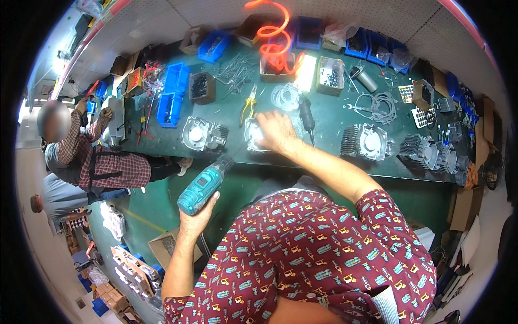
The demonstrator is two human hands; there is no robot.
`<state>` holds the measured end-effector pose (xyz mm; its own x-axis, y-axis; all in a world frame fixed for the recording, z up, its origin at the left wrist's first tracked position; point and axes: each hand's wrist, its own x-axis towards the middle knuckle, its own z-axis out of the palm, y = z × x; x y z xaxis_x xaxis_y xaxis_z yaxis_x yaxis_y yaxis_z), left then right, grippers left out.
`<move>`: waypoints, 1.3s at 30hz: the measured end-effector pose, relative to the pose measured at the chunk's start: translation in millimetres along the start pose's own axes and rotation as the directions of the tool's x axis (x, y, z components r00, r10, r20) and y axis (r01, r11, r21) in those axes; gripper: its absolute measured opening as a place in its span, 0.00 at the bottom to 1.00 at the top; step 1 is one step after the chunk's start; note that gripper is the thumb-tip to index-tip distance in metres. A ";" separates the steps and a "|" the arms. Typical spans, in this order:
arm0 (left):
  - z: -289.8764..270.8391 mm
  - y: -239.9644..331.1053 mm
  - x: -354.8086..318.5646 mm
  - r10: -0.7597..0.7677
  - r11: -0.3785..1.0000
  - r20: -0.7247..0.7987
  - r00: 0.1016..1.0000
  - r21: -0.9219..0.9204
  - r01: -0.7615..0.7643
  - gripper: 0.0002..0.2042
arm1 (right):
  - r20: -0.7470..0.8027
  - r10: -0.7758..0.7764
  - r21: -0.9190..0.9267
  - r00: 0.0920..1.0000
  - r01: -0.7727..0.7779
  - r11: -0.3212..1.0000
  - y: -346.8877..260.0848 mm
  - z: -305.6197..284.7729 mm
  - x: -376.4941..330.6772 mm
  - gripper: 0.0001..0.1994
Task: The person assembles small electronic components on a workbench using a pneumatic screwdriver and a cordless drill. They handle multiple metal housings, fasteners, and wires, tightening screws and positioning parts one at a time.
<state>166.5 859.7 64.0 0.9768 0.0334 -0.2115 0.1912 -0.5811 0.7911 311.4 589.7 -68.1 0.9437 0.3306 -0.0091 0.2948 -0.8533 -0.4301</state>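
My left hand [199, 216] is wrapped round the grip of a teal cordless drill [202, 186], held just off the bench's front edge. The drill's dark chuck points up and right, toward a silver finned engine cylinder [250, 141]. My right hand [276, 131] grips that cylinder from above and covers much of it. To its left sits a similar cylinder [197, 133]; another cylinder [372, 141] lies to the right. Yellow-handled pliers [249, 106] rest behind my right hand. A black pen-shaped power tool [306, 116] lies just right of it.
Blue bins [171, 97] and boxes of small parts line the back of the green bench [226, 105]. An orange coiled hose [276, 48] hangs above it. Coiled grey tubing [377, 106] and more finned castings [429, 152] lie rightward. Another person [102, 156] works at the left.
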 end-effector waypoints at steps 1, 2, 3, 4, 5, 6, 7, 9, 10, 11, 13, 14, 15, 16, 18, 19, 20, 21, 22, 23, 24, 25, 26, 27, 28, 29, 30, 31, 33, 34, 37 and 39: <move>-1.8 -2.0 2.4 0.000 1.000 0.006 1.000 -0.001 0.000 0.13 | -0.007 -0.005 -0.002 1.000 0.005 1.000 0.0 0.0 0.6 0.33; -3.5 -4.2 5.8 0.001 1.000 0.017 1.000 0.000 -0.001 0.13 | -0.015 -0.005 -0.004 1.000 0.005 1.000 0.7 0.3 -0.1 0.33; -4.9 -7.2 8.9 0.009 1.000 0.022 1.000 0.017 -0.009 0.13 | -0.022 -0.007 -0.005 1.000 0.007 1.000 1.1 0.7 -1.1 0.32; -5.6 -6.6 11.3 -0.007 1.000 0.028 1.000 0.006 0.007 0.13 | -0.029 -0.009 -0.007 1.000 0.009 1.000 1.6 1.1 -2.2 0.32; -6.8 -4.2 13.9 -0.021 1.000 0.034 0.999 -0.003 0.021 0.13 | -0.043 -0.012 0.007 0.999 0.013 1.000 2.5 1.2 -2.8 0.32; -7.6 -3.4 16.1 -0.036 0.999 0.038 0.999 -0.012 0.036 0.13 | -0.056 -0.016 0.021 0.998 0.017 1.000 3.8 1.2 -3.8 0.32; -8.3 -5.6 17.7 -0.028 0.999 0.044 0.999 -0.018 0.029 0.14 | -0.069 -0.020 0.035 0.997 0.023 0.999 4.2 1.2 -4.5 0.32; -10.6 -10.1 19.8 -0.016 1.000 0.052 0.999 -0.027 0.017 0.14 | -0.069 -0.007 0.017 0.998 0.008 1.000 1.7 0.6 -6.1 0.32; -11.7 -8.5 20.5 -0.023 1.000 0.064 0.998 -0.010 0.024 0.14 | -0.068 -0.001 0.007 0.998 0.002 1.000 0.9 -0.2 -6.6 0.32; -14.2 -5.0 20.8 -0.032 0.999 0.076 0.997 0.009 0.032 0.14 | -0.064 0.000 0.018 0.998 0.002 1.000 0.5 -1.2 -6.7 0.32; -16.3 -3.3 21.6 -0.049 0.998 0.094 0.994 0.035 0.046 0.14 | -0.054 0.000 0.038 0.999 0.002 0.999 0.8 -2.7 -7.2 0.32; -16.8 -3.1 21.8 -0.055 0.998 0.098 0.994 0.041 0.051 0.14 | -0.062 0.002 0.036 0.998 0.000 0.999 0.5 -2.2 -7.7 0.33; -17.2 -2.9 22.0 -0.062 0.997 0.102 0.993 0.047 0.057 0.14 | -0.070 0.003 0.034 0.998 -0.001 0.999 0.0 -1.4 -8.6 0.33; -17.0 -3.7 22.1 -0.057 0.998 0.100 0.993 0.042 0.053 0.14 | -0.078 0.004 0.032 0.997 -0.001 0.999 -0.1 -0.6 -9.2 0.33; -16.0 -6.5 21.6 -0.051 0.998 0.096 0.994 0.033 0.048 0.13 | -0.068 0.000 0.034 0.998 0.003 0.999 1.4 1.8 -8.9 0.33; -16.3 -5.8 21.4 -0.046 0.998 0.098 0.994 0.044 0.041 0.13 | -0.073 -0.003 0.038 0.997 0.005 0.999 1.6 2.5 -9.1 0.33; -16.5 -4.2 21.9 -0.039 0.998 0.101 0.994 0.053 0.034 0.13 | -0.077 -0.004 0.041 0.997 0.008 0.999 2.2 2.6 -9.2 0.33; -16.6 -2.5 22.3 -0.033 0.998 0.104 0.994 0.063 0.026 0.13 | -0.074 0.000 0.044 0.997 0.004 0.999 2.7 2.9 -9.4 0.34; -16.6 -0.6 22.9 -0.022 0.998 0.110 0.994 0.064 0.015 0.13 | -0.070 0.004 0.048 0.998 -0.001 0.999 3.3 3.2 -9.7 0.34; -16.8 2.0 23.5 -0.011 0.998 0.114 0.993 0.067 0.004 0.13 | -0.067 0.006 0.053 0.998 -0.003 0.999 3.6 3.2 -9.4 0.34; -16.8 3.7 23.7 0.000 0.998 0.118 0.993 0.070 -0.008 0.13 | -0.064 0.009 0.058 0.998 -0.005 0.998 4.0 3.1 -9.2 0.34; -16.7 2.3 23.7 -0.019 0.998 0.128 0.992 0.060 0.011 0.15 | -0.063 0.005 0.066 0.998 -0.001 0.998 4.7 2.9 -9.3 0.34; -17.0 -1.4 22.9 -0.036 0.998 0.135 0.990 0.050 0.029 0.16 | -0.064 -0.001 0.072 0.998 0.006 0.997 4.7 2.1 -9.4 0.34; -17.5 -3.2 22.3 -0.053 0.998 0.143 0.988 0.040 0.047 0.18 | -0.065 -0.007 0.078 0.998 0.012 0.997 4.4 1.0 -9.4 0.34; -18.2 -1.9 22.5 -0.039 0.998 0.139 0.990 0.059 0.031 0.18 | -0.033 0.006 0.085 0.999 -0.003 0.996 3.8 -0.7 -9.3 0.35; -18.7 0.5 24.0 -0.027 0.997 0.137 0.990 0.079 0.016 0.18 | 0.000 0.020 0.093 1.000 -0.019 0.995 2.9 -4.3 -9.1 0.35; -19.2 2.0 24.8 -0.014 0.995 0.136 0.991 0.099 0.001 0.18 | 0.034 0.033 0.100 0.999 -0.036 0.994 2.4 -6.2 -9.0 0.35; -19.4 -1.0 25.0 -0.024 0.994 0.133 0.991 0.108 0.009 0.17 | 0.039 0.030 0.103 0.999 -0.034 0.994 3.7 -3.8 -8.3 0.35; -17.0 0.3 27.2 0.017 0.996 0.095 0.995 0.084 -0.025 0.15 | -0.028 0.004 0.093 1.000 -0.001 0.996 6.6 0.3 -7.7 0.34; -16.3 1.0 28.4 0.037 0.996 0.076 0.996 0.073 -0.043 0.14 | -0.061 -0.009 0.087 0.998 0.014 0.996 7.8 1.5 -7.2 0.34; -16.1 1.9 30.3 0.026 0.997 0.080 0.996 0.077 -0.032 0.14 | -0.032 -0.010 0.034 0.999 0.011 0.999 4.0 -1.6 -1.7 0.33; -16.6 3.2 32.4 0.023 0.996 0.102 0.995 0.086 -0.031 0.15 | -0.052 -0.045 0.007 0.998 0.046 0.999 1.9 1.0 0.4 0.29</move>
<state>200.4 872.5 69.2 0.9660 -0.0625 -0.2507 0.1513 -0.6496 0.7451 312.2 588.6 -69.8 0.9358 0.3478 0.0570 0.3367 -0.8345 -0.4361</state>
